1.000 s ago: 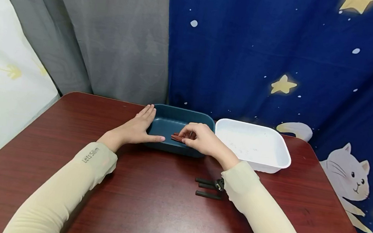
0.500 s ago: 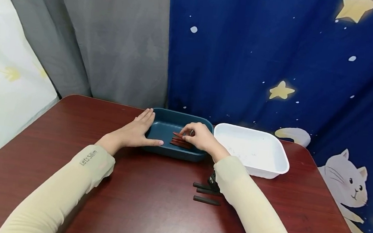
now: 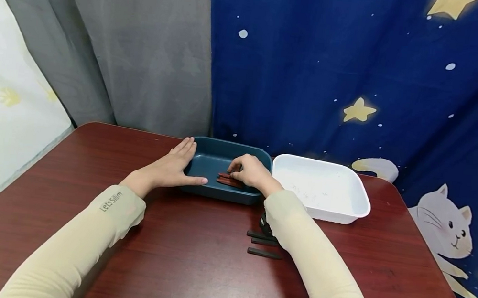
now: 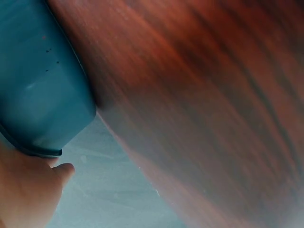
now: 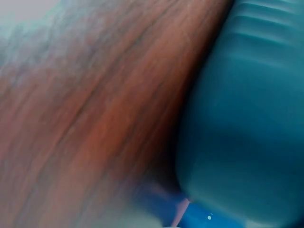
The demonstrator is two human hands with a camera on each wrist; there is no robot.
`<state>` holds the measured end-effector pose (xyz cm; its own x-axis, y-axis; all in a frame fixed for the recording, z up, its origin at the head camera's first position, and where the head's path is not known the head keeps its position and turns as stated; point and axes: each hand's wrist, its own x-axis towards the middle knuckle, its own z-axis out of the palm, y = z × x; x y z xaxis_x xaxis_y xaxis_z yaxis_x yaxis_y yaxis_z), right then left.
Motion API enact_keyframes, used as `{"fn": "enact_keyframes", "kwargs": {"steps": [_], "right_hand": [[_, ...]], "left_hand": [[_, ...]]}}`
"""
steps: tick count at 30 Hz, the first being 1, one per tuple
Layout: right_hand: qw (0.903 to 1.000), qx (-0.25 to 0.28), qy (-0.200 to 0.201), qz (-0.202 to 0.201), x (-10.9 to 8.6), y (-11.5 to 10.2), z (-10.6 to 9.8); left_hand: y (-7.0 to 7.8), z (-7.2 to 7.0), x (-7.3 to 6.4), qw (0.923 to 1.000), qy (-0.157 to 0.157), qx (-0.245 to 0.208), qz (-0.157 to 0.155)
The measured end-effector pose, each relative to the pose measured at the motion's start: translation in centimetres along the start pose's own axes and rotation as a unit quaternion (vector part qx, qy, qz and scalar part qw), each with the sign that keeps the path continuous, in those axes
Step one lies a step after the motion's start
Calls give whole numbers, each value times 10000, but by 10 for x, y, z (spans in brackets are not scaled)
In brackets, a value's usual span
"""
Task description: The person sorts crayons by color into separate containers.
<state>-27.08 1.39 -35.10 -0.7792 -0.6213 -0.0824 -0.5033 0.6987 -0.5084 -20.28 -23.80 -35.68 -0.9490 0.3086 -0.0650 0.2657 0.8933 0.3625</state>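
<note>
A teal plastic bin (image 3: 221,194) stands at the back of the table. My left hand (image 3: 168,169) rests on its left end, fingers straight along the rim and thumb over the front edge. Reaching inside, my right hand (image 3: 252,171) pinches a reddish-brown stick (image 3: 222,175) between curled fingers and thumb; the stick's right end is hidden. Just in front of it, more reddish-brown sticks (image 3: 229,182) lie on the bin floor. The left wrist view shows the bin's wall (image 4: 42,90) and part of that hand. Only the bin's outside (image 5: 247,128) appears in the right wrist view.
A white bin (image 3: 327,176) with small dark marks inside adjoins the teal one on the right. Black sticks (image 3: 264,253) lie on the reddish wooden table (image 3: 194,250), near the right forearm. Grey and blue curtains (image 3: 281,66) hang behind the table's back edge.
My right hand has shifted slightly and lowered its stick toward the others on the bin floor. The right forearm has swung a little left. The left hand stays on the rim.
</note>
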Motion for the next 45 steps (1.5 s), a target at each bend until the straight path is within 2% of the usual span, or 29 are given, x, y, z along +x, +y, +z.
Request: {"fn": "enact_keyframes", "kwargs": {"steps": [3, 7, 19, 24, 30, 36, 45], "right_hand": [[10000, 25, 82, -22, -5, 1, -4], [9993, -11, 300, -244, -17, 4, -10], [9873, -239, 1352, -796, -69, 23, -30], [9837, -276, 1665, -625, -96, 36, -40], [9815, -444, 1857, -144, -129, 59, -49], [9793, -746, 1863, 267, -157, 81, -53], [9763, -1086, 1767, 622, -184, 116, -61]], "left_hand": [[2, 0, 0, 10000, 8, -10, -4], [3, 1, 1, 10000, 0, 9, 19], [1, 0, 1, 9999, 104, -32, 21], [2, 0, 1, 10000, 62, -23, 39], [0, 0, 2, 9999, 104, 49, 122], [0, 1, 2, 9999, 49, 20, 118], [1, 0, 1, 10000, 19, -17, 68]]}}
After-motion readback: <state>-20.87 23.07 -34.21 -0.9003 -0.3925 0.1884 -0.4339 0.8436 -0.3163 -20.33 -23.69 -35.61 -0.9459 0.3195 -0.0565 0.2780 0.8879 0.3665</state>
